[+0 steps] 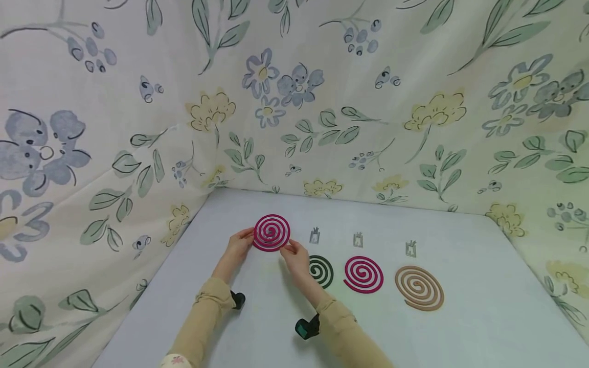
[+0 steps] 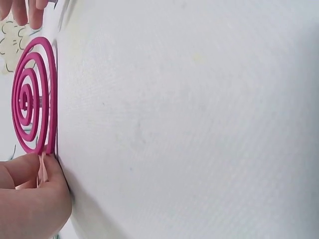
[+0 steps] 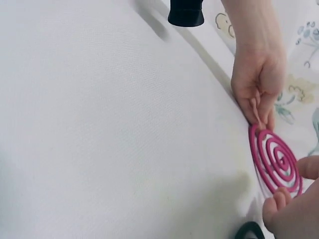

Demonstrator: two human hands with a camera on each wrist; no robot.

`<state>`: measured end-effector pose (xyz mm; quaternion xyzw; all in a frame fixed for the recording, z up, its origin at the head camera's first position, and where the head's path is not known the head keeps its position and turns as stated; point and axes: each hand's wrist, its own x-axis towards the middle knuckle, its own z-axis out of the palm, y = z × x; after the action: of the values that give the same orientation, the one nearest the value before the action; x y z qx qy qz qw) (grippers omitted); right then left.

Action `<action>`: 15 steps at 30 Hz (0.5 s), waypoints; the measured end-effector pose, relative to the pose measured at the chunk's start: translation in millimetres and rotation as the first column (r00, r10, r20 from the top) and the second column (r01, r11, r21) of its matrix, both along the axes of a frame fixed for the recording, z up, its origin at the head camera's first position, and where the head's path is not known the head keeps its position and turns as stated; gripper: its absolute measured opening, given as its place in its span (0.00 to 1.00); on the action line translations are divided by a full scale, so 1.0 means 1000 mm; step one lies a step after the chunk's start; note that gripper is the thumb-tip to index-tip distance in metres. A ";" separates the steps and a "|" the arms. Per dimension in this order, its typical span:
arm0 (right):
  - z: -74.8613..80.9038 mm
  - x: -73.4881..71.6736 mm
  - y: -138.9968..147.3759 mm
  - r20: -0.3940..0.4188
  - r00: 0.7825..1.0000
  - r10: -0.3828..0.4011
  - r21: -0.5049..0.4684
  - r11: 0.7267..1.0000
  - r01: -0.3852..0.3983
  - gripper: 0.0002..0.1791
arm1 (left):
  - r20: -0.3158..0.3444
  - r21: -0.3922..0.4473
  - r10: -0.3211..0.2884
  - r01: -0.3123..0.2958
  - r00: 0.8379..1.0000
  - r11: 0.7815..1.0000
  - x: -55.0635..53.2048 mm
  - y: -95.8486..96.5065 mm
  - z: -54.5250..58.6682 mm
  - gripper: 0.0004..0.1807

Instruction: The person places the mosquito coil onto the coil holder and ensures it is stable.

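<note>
A magenta mosquito coil is held at the far left of the row, over a small metal piece that shows through its centre. My left hand pinches its left rim between thumb and fingers; the left wrist view shows this grip on the coil close up. On the other side, my right hand is at the lower right rim. Its thumb and fingertips are spread about the edge in the right wrist view, while the left wrist view shows a small gap between those fingers and the coil.
Three thin metal coil stands lie in a row on the white table. Before them lie a dark green coil, partly behind my right hand, another magenta coil and a tan coil. Flowered cloth hangs around.
</note>
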<state>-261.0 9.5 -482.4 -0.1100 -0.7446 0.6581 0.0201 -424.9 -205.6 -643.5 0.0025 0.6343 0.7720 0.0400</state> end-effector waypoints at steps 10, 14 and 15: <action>0.007 0.015 0.034 -0.024 0.989 0.144 0.111 0.984 -0.140 0.26 | 0.025 -0.115 0.050 -0.047 0.998 0.992 0.008 -0.006 0.008 0.18; 0.007 0.022 0.057 -0.029 0.984 0.175 0.145 0.975 -0.169 0.26 | 0.193 -0.187 0.163 -0.127 0.968 0.974 -0.018 -0.010 -0.014 0.25; 0.007 0.023 0.063 -0.031 0.983 0.182 0.152 0.973 -0.175 0.26 | 0.225 -0.189 0.200 -0.158 0.954 0.969 -0.022 -0.011 -0.017 0.26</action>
<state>-237.9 72.6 -475.7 -0.0262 -0.7977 0.6023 -0.0143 -446.6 -216.2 -660.1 -0.1528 0.6855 0.7103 0.0468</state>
